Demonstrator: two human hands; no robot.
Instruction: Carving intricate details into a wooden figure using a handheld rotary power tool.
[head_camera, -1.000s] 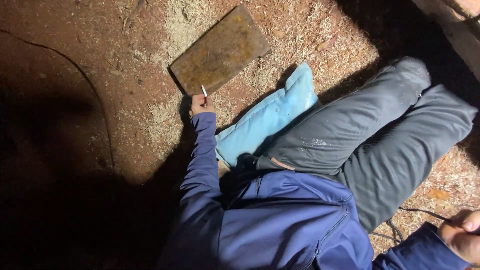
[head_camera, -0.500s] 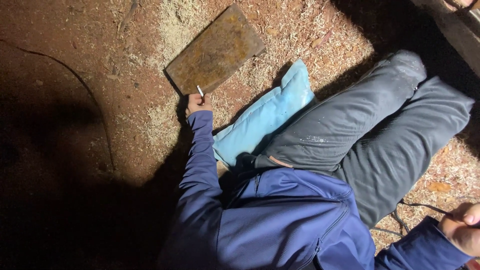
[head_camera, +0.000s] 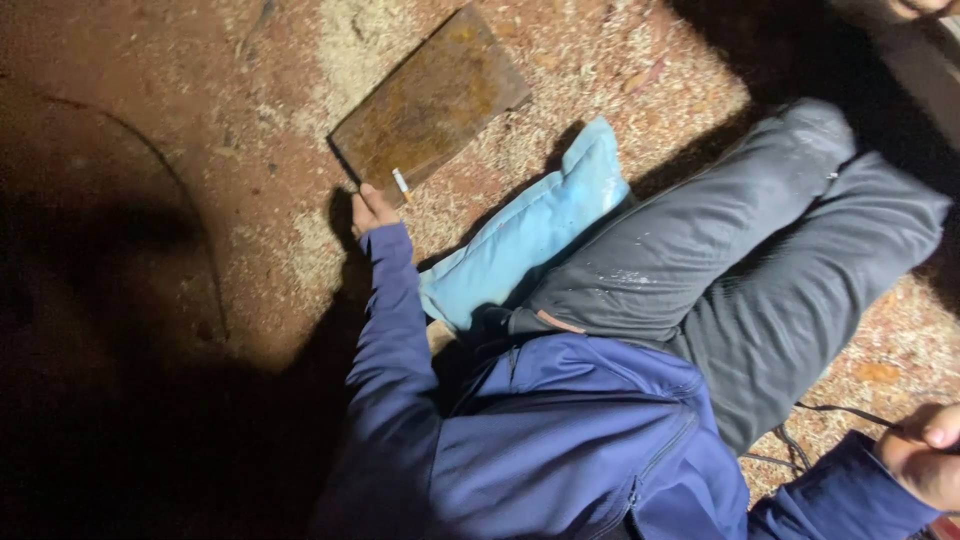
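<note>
Left hand (head_camera: 374, 210) pinching a small white stick (head_camera: 401, 184) has edged toward the rusty slab (head_camera: 430, 100), upper middle — now touching its corner; right hand (head_camera: 925, 455), lower right, loosely curled — grip unclear.

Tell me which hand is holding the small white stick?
The left hand, stretched out to the wooden board, grips the white stick; the right hand sits at the frame's lower right corner.

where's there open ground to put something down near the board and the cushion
Bare red dirt lies left of the wooden board and the left hand, up to the thin curved wire. Between board and blue cushion only a narrow sawdust strip. The right hand is hemmed by the legs.
</note>
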